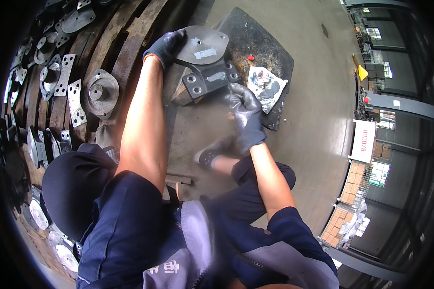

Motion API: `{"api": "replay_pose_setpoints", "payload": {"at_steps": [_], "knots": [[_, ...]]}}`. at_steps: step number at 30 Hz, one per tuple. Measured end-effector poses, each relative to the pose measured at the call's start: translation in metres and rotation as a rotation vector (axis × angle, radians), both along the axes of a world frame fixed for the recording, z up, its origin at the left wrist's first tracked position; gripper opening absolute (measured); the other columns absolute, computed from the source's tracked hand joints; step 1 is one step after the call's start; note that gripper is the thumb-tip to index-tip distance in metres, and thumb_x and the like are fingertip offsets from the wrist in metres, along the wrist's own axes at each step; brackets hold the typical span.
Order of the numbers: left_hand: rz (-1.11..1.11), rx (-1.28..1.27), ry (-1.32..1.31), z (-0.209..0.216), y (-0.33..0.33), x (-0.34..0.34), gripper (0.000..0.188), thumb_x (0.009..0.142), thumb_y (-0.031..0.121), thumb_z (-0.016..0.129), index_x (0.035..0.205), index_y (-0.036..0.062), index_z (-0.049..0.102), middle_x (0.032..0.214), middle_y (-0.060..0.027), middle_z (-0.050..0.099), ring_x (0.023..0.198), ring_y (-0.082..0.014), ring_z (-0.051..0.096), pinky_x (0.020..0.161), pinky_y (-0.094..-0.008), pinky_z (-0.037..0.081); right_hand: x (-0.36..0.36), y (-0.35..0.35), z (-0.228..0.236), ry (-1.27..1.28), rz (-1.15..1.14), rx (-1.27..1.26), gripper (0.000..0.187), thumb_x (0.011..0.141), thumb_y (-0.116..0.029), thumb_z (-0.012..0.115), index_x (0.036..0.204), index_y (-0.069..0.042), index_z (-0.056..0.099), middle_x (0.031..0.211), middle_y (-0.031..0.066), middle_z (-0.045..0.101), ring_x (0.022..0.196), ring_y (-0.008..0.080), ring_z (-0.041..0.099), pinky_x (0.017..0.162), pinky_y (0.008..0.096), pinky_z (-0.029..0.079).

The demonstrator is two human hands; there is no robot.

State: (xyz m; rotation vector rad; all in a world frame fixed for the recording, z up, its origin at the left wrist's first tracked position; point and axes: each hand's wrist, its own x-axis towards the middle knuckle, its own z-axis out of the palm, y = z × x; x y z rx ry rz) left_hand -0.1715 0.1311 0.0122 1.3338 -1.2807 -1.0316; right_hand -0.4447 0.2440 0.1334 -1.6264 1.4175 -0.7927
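Observation:
My left hand (165, 49), in a dark glove, is closed on the left edge of a metal bracket's round plate (202, 44). The bracket also has a dark rectangular flange (211, 79) with holes at its corners, and pale patches show on both parts. It is held tilted above a dark, worn board. My right hand (247, 113), gloved too, has its fingers curled together by the flange's lower right corner. Whatever its fingers hold, if anything, is hidden. Beside that hand a crumpled white sheet with dark smears (265, 89) lies on the board (263, 41).
At left, a wooden pallet (115, 36) carries several metal plates and brackets, including a flanged hub (101, 94). A small red object (251, 58) lies on the board. Grey floor (318, 91) extends rightward to stacked brown boxes (353, 183) and a white sign (363, 141).

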Motion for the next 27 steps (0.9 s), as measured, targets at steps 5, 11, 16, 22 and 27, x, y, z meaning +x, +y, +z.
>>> {"api": "replay_pose_setpoints", "payload": {"at_steps": [5, 11, 16, 22, 27], "knots": [[0.015, 0.006, -0.131, 0.022, 0.009, -0.003, 0.030, 0.094, 0.024, 0.044, 0.105, 0.0023, 0.061, 0.093, -0.0129, 0.065, 0.086, -0.0189, 0.060, 0.075, -0.0300, 0.046, 0.005, 0.003, -0.006, 0.036, -0.017, -0.110, 0.029, 0.087, -0.002, 0.054, 0.116, 0.000, 0.055, 0.093, 0.0029, 0.063, 0.081, 0.0065, 0.057, 0.070, 0.0200, 0.047], [0.083, -0.043, -0.035, 0.016, 0.005, -0.007, 0.030, 0.096, 0.022, 0.042, 0.099, 0.0006, 0.062, 0.086, -0.0184, 0.065, 0.076, -0.0231, 0.064, 0.067, -0.0318, 0.046, 0.012, 0.007, -0.013, 0.175, -0.004, -0.245, 0.027, 0.085, -0.001, 0.057, 0.111, 0.001, 0.057, 0.101, 0.0069, 0.064, 0.090, 0.0112, 0.059, 0.081, 0.0250, 0.048], [0.068, 0.219, 0.329, 0.031, 0.009, -0.009, 0.029, 0.090, 0.027, 0.050, 0.099, 0.0041, 0.064, 0.085, -0.0006, 0.063, 0.076, -0.0078, 0.056, 0.071, -0.0228, 0.044, 0.016, 0.012, -0.012, 0.140, 0.006, -0.241, 0.026, 0.084, 0.001, 0.058, 0.109, 0.001, 0.059, 0.104, 0.0096, 0.064, 0.095, 0.0140, 0.060, 0.085, 0.0271, 0.048], [0.049, 0.226, 0.259, 0.034, 0.011, -0.007, 0.031, 0.090, 0.028, 0.049, 0.100, 0.0028, 0.063, 0.085, -0.0013, 0.063, 0.077, -0.0089, 0.055, 0.074, -0.0237, 0.043, 0.027, 0.020, 0.000, 0.189, 0.072, -0.305, 0.024, 0.083, -0.002, 0.060, 0.107, 0.000, 0.060, 0.102, 0.0122, 0.065, 0.095, 0.0191, 0.062, 0.086, 0.0296, 0.048], [0.062, 0.118, 0.104, 0.031, 0.012, -0.005, 0.033, 0.090, 0.030, 0.049, 0.101, 0.0027, 0.063, 0.086, -0.0020, 0.063, 0.077, -0.0088, 0.055, 0.074, -0.0248, 0.043, 0.033, 0.022, 0.005, 0.300, 0.138, -0.363, 0.020, 0.082, -0.004, 0.061, 0.101, -0.001, 0.062, 0.098, 0.0149, 0.065, 0.093, 0.0235, 0.063, 0.084, 0.0317, 0.050]]}}
